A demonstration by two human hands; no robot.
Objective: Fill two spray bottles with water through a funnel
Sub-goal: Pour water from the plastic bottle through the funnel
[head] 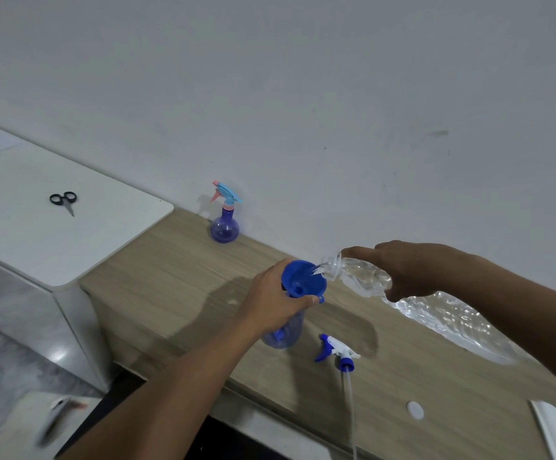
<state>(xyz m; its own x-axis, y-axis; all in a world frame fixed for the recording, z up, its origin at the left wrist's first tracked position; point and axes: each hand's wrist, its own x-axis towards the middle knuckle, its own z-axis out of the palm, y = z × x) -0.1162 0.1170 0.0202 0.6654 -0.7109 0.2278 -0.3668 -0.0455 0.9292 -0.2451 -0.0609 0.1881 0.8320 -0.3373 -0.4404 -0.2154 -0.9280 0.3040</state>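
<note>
— Centre of frame first?
— Yes. Pouring from the right: clear crumpled plastic water bottle (pixel 435 310), long axis running from lower right up toward centre, mouth tipped down just over the rim of the blue plastic funnel (pixel 303 277).
— Gripped how?
— By the right hand (pixel 402 270), fingers curled round the neck end. Over on the left hand (pixel 276 300), fingers wrapped round the funnel's edge, steadying it.
— Beneath the funnel?
— Translucent blue round-bellied spray bottle (pixel 283 336), upright on the pale wooden counter (pixel 170 277), head off. Water level inside: hard to tell. Plenty left in the clear bottle.
— Second one?
— Purple round spray bottle with pink-and-light-blue trigger (pixel 225 224), upper centre-left against the wall, well apart, trigger on. Probably not yet filled.
— Loose parts?
— White-and-blue trigger head with dip tube (pixel 336 350), lying lower centre, just right of the blue bottle.
— Risk?
— Likely the soft bottle buckling and slopping past the funnel's rim.
</note>
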